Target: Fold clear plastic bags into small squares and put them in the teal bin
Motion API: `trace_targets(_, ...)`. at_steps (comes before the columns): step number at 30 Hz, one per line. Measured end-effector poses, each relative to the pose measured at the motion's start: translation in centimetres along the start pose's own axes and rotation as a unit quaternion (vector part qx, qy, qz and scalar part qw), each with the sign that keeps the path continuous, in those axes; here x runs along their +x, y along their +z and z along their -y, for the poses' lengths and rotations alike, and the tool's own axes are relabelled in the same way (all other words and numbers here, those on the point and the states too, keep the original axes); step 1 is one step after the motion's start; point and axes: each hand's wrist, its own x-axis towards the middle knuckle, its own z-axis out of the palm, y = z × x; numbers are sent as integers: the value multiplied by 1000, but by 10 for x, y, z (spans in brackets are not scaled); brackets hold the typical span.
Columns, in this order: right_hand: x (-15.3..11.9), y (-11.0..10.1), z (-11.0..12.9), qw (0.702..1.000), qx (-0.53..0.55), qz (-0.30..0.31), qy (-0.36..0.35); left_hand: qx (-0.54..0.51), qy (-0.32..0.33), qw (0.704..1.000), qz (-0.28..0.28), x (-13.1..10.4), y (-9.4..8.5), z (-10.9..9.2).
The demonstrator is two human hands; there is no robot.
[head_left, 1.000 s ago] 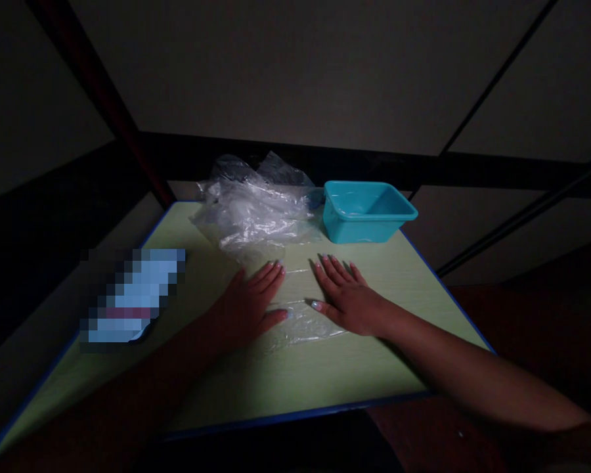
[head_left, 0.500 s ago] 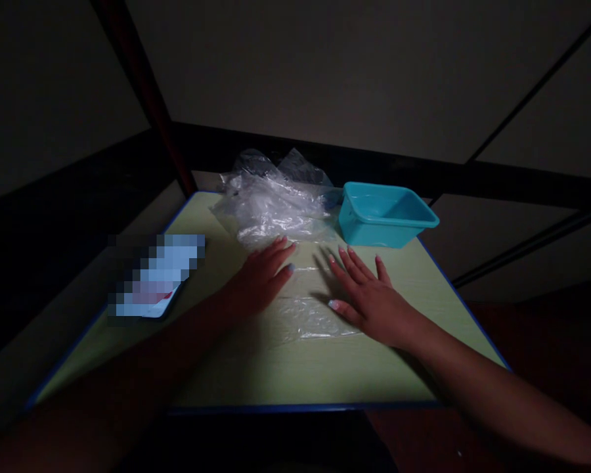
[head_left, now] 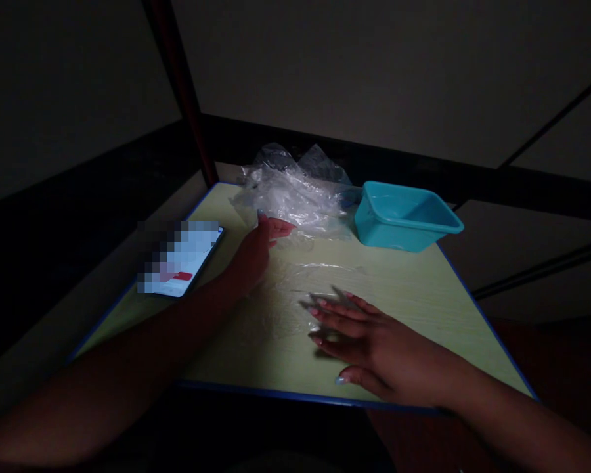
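1 clear film (head_left: 325, 279) lies flat on the table (head_left: 423, 309), the right hand (head_left: 389, 355) spread over it. The left hand (head_left: 256, 253) is at the plastic heap (head_left: 295, 197), pinching or not, I can't tell. Handling plastic seems the step, calling for light fingers.

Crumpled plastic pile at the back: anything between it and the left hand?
Nothing visible: the left hand is at the near edge of the crumpled plastic pile; the teal bin stands to the right.

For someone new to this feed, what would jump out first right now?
Probably the turquoise tub at the far right of the table, bright in the gloom. Next, the shiny heap of clear plastic to its left, with the left hand close by. Then the lit phone, partly pixelated, on the table's left side.
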Motion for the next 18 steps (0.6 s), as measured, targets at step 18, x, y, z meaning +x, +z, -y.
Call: trace_targets(18, 2, 8, 0, 1000, -3, -2, 11, 81, 140, 983, 81, -11, 2, 8)
